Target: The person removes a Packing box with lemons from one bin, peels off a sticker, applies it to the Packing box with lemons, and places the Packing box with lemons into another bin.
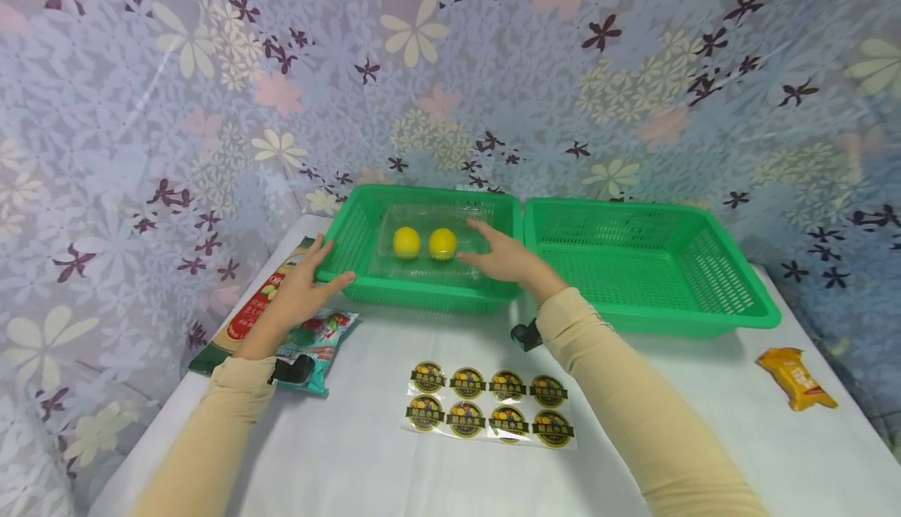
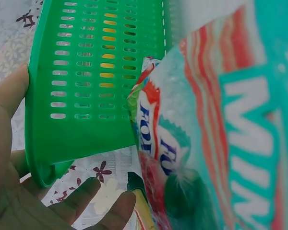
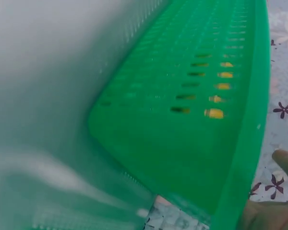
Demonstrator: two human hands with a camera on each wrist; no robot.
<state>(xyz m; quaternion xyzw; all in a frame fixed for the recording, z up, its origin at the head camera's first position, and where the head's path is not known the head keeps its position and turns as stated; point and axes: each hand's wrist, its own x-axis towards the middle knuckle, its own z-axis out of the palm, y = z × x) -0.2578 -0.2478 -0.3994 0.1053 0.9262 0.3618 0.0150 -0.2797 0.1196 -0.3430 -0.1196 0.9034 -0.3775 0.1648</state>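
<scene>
My left hand is at the left end of a green perforated basket. Its fingers are spread, and in the left wrist view the thumb lies against the basket's edge. Over the right part of the same basket hangs my right hand, fingers apart with nothing between them. Inside the basket sits a clear plastic box. Two round yellow balls or fruits, one left and one right, show in it. In the right wrist view only part of the right hand shows.
A second green basket adjoins on the right. Left lie a turquoise packet and a red-and-brown bag. A sheet of round stickers is in front, an orange-yellow packet far right. Flowered cloth hangs behind.
</scene>
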